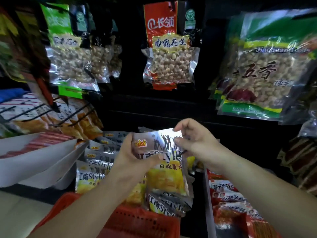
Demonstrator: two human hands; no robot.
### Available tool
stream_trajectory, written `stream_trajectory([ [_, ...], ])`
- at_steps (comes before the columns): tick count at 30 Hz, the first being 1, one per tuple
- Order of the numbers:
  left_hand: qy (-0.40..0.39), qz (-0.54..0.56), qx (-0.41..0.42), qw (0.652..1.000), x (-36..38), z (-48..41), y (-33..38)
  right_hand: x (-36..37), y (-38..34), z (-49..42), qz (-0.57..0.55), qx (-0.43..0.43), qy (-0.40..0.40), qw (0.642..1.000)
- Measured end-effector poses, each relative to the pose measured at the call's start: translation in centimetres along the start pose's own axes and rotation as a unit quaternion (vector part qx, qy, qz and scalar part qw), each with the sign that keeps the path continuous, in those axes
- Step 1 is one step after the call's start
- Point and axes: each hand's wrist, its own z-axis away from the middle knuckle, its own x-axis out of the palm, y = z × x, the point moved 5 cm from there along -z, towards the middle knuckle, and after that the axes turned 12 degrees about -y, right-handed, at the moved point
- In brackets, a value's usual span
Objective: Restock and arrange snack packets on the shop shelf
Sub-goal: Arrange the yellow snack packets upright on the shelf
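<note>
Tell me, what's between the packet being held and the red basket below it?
In the head view, more packets of the same kind lie between the held packet and the red basket.

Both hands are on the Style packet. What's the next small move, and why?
Probably ease the Style packet down and leftward, slotting it into the row of matching packets. The left hand and right hand both grip it upright, label toward the camera, just beside that row, so little travel seems needed.
</note>
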Motion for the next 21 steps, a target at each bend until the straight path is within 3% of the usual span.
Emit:
stream_trajectory([
  [2, 0.040, -0.083, 0.031, 0.995, -0.9, 2.1, 1.5, 1.8, -1.0, 0.6, -0.032, -0.011, -0.019, 0.999],
  [4, 0.054, -0.232, 0.093, 0.967, -1.5, 4.2, 3.4, 3.3, -1.5, 1.0, -0.035, -0.013, -0.018, 0.999],
  [7, 0.004, -0.342, 0.118, 0.932, -1.6, 5.7, 4.7, 5.5, -1.3, 1.5, -0.032, -0.015, -0.015, 0.999],
  [12, -0.012, -0.207, 0.056, 0.977, -4.7, 5.7, 2.6, 8.6, 0.1, 1.3, -0.074, 0.044, -0.071, 0.994],
  [16, -0.048, -0.152, 0.014, 0.987, -6.5, 6.4, 1.8, 9.7, 1.8, 1.7, 0.053, 0.107, -0.181, 0.976],
  [21, -0.028, -0.125, -0.055, 0.990, -8.4, 6.4, -0.2, 11.2, 2.9, 1.1, 0.020, 0.048, -0.111, 0.993],
])
